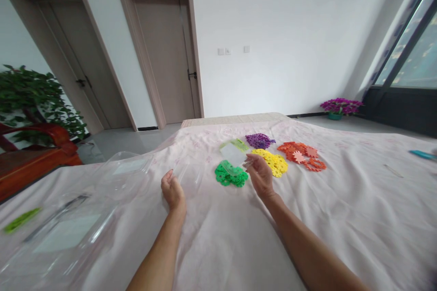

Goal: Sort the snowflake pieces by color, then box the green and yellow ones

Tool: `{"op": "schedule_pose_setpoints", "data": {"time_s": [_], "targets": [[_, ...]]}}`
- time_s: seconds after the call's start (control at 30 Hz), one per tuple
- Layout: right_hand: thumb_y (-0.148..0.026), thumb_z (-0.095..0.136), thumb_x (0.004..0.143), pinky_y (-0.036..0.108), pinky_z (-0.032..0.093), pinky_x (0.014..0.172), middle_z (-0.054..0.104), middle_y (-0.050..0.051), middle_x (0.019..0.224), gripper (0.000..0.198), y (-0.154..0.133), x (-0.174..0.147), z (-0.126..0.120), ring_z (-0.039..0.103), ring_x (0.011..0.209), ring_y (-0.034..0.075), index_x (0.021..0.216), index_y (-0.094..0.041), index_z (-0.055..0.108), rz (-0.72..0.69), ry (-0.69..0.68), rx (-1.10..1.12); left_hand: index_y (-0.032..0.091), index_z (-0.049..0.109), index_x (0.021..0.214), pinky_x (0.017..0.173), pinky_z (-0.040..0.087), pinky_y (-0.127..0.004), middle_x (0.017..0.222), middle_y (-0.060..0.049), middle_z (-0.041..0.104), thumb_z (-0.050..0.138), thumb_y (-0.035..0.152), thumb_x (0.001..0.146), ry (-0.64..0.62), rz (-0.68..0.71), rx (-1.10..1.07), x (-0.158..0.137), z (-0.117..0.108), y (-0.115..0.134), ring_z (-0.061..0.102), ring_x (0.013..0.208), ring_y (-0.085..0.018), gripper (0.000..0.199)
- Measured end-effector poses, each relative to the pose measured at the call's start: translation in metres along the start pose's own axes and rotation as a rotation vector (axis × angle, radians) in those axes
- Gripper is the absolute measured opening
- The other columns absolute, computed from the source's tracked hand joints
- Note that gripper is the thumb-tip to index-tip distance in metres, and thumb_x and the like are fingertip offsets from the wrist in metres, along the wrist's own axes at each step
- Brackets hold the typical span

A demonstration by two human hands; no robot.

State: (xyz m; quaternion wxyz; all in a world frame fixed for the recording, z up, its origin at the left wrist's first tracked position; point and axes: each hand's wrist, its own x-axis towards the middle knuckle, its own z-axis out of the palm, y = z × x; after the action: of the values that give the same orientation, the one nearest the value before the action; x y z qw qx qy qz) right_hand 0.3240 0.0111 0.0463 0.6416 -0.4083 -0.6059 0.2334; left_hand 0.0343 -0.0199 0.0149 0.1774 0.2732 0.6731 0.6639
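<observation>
Left hand [173, 188] grips clear box [189, 176]; right hand [260, 172] pinches lid [232, 152]. Box-opening step, seemingly; next calls for steady hold.

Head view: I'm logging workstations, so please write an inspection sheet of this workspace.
Surface: pale, wrinkled cloth.
Things in use: clear container; clear plastic part with whitish panel; piles of green pieces, yellow pieces, purple pieces and orange pieces.
Clutter: more clear containers and a blurred light-green item at picture left; blue item at right edge, unclear.
Hands: left hand at the container's side, grip unclear; right hand pinching the plastic part.
Cables: nothing seen.
Surroundings: doors, leafy plant, purple flowers.
</observation>
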Motion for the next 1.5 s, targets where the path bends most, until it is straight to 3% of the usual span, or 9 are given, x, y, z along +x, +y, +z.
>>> {"op": "schedule_pose_setpoints", "data": {"time_s": [0.13, 0.3, 0.53, 0.73, 0.83, 0.93, 1.2, 1.37, 1.5], "targets": [[-0.024, 0.051, 0.078, 0.032, 0.052, 0.074, 0.066, 0.006, 0.096, 0.039, 0.025, 0.019, -0.032, 0.062, 0.083, 0.019, 0.115, -0.019, 0.061, 0.031, 0.174, -0.205, 0.021, 0.054, 0.128, 0.108, 0.041, -0.034, 0.135, -0.01, 0.056, 0.041, 0.035, 0.089, -0.049, 0.032, 0.039, -0.007, 0.003, 0.005, 0.054, 0.126, -0.021, 0.043], [-0.017, 0.046, 0.072, 0.034, 0.049, 0.08, 0.067, 0.006, 0.1, 0.05, 0.04, 0.025, -0.058, 0.062, 0.087, 0.021, 0.119, -0.019, 0.061, 0.125, 0.162, -0.494, 0.023, 0.052, 0.131, 0.111, 0.038, -0.034, 0.142, -0.01, 0.05, 0.048, 0.042, 0.089, -0.154, 0.077, 0.079, -0.013, 0.009, 0.005, 0.05, 0.131, -0.023, 0.047], [-0.018, 0.048, 0.077, 0.039, 0.047, 0.083, 0.053, 0.014, 0.129, 0.061, 0.044, 0.024, -0.073, 0.057, 0.11, 0.03, 0.137, -0.024, 0.056, 0.292, 0.182, -0.822, 0.02, 0.045, 0.138, 0.116, 0.034, -0.033, 0.149, -0.011, 0.046, 0.049, 0.039, 0.09, -0.269, 0.103, -0.032, -0.017, 0.013, 0.007, 0.044, 0.137, -0.021, 0.052], [-0.014, 0.047, 0.078, 0.042, 0.044, 0.095, 0.054, 0.011, 0.127, 0.049, 0.036, 0.02, -0.065, 0.05, 0.118, 0.029, 0.121, -0.024, 0.067, 0.058, 0.247, -0.885, 0.021, 0.043, 0.141, 0.112, 0.038, -0.033, 0.144, -0.012, 0.052, 0.05, 0.042, 0.09, -0.29, 0.076, -0.016, -0.02, 0.012, 0.009, 0.05, 0.134, -0.022, 0.055], [-0.012, 0.043, 0.082, 0.041, 0.044, 0.097, 0.059, 0.008, 0.12, 0.043, 0.027, 0.015, -0.046, 0.052, 0.112, 0.025, 0.116, -0.024, 0.068, -0.119, 0.135, -0.82, 0.022, 0.042, 0.141, 0.111, 0.039, -0.034, 0.143, -0.011, 0.054, 0.049, 0.043, 0.091, -0.286, 0.072, 0.001, -0.02, 0.012, 0.01, 0.051, 0.132, -0.022, 0.055], [-0.016, 0.043, 0.089, 0.038, 0.046, 0.094, 0.062, 0.008, 0.117, 0.038, 0.019, 0.01, -0.022, 0.055, 0.107, 0.024, 0.116, -0.025, 0.067, -0.176, -0.034, -0.765, 0.023, 0.043, 0.14, 0.111, 0.039, -0.034, 0.142, -0.011, 0.055, 0.048, 0.044, 0.091, -0.293, 0.067, -0.005, -0.02, 0.012, 0.012, 0.051, 0.132, -0.022, 0.054], [-0.043, 0.059, 0.089, 0.03, 0.047, 0.078, 0.068, 0.007, 0.1, 0.027, 0.019, 0.038, 0.016, 0.061, 0.098, 0.022, 0.104, -0.027, 0.075, -0.077, -0.372, -0.825, 0.024, 0.047, 0.138, 0.112, 0.038, -0.036, 0.141, -0.01, 0.056, 0.047, 0.044, 0.092, -0.311, 0.074, 0.005, -0.018, 0.012, 0.015, 0.052, 0.131, -0.024, 0.05], [-0.036, 0.074, 0.072, 0.025, 0.044, 0.065, 0.071, 0.003, 0.088, 0.017, 0.028, 0.066, 0.023, 0.065, 0.085, 0.02, 0.085, -0.028, 0.079, 0.021, -0.543, -0.83, 0.025, 0.051, 0.135, 0.113, 0.037, -0.038, 0.138, -0.009, 0.059, 0.046, 0.046, 0.092, -0.317, 0.095, 0.034, -0.014, 0.014, 0.01, 0.053, 0.131, -0.024, 0.047], [-0.039, 0.075, 0.068, 0.021, 0.036, 0.053, 0.069, -0.001, 0.07, 0.018, 0.041, 0.071, 0.022, 0.061, 0.064, 0.014, 0.08, -0.027, 0.077, 0.093, -0.619, -0.713, 0.025, 0.051, 0.134, 0.112, 0.037, -0.039, 0.135, -0.009, 0.061, 0.046, 0.046, 0.093, -0.329, 0.108, 0.031, -0.01, 0.016, 0.005, 0.055, 0.128, -0.024, 0.047]]}}
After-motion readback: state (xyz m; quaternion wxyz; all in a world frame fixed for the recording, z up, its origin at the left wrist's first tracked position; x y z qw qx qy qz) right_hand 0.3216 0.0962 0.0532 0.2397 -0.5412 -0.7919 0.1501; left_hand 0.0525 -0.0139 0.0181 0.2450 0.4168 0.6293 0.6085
